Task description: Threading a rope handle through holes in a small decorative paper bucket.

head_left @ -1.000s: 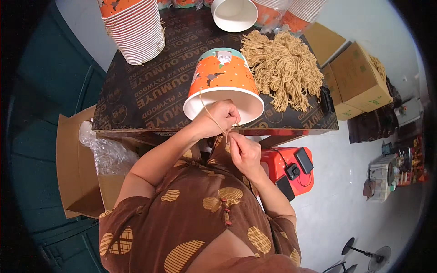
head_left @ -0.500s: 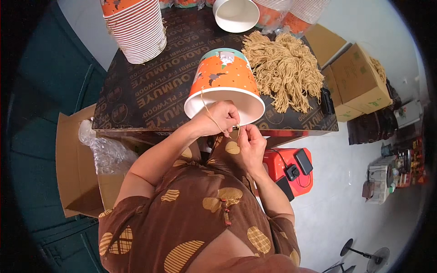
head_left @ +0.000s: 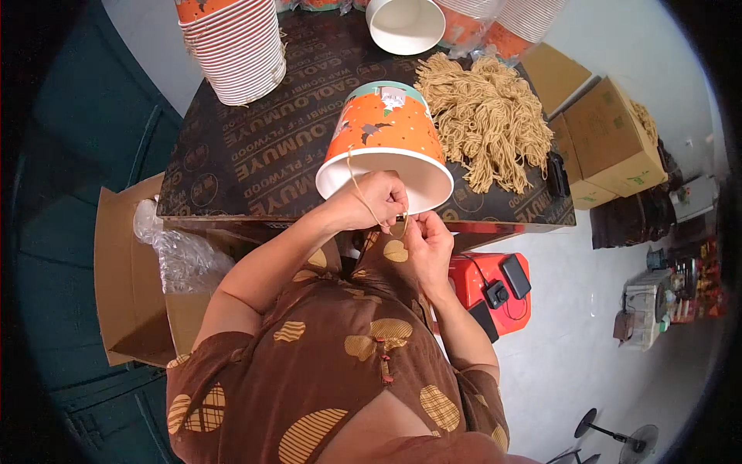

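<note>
An orange paper bucket (head_left: 379, 127) with bat pictures and a green band lies on its side, its white mouth toward me. A thin tan cord (head_left: 353, 176) runs from the left side of the rim across the back of my left hand (head_left: 376, 199). The fingers of that hand are pinched on the cord just in front of the bucket's mouth. My right hand (head_left: 430, 241) is closed, thumb and fingertips gripping the cord's end near the lower rim. A small loop of cord bridges the fingertips of both hands. The exact pinch points are partly hidden.
On the dark printed plywood table (head_left: 247, 166) lies a heap of tan cords (head_left: 495, 124) at right. A bucket stack (head_left: 236, 58) stands far left, and a white bucket (head_left: 406, 27) at the back. An open carton (head_left: 131, 271) sits left; a red stool (head_left: 464, 282) is below right.
Both hands keep nearly the same pinch on the cord. The whole view has shifted very slightly; the bucket and table things otherwise look unchanged.
</note>
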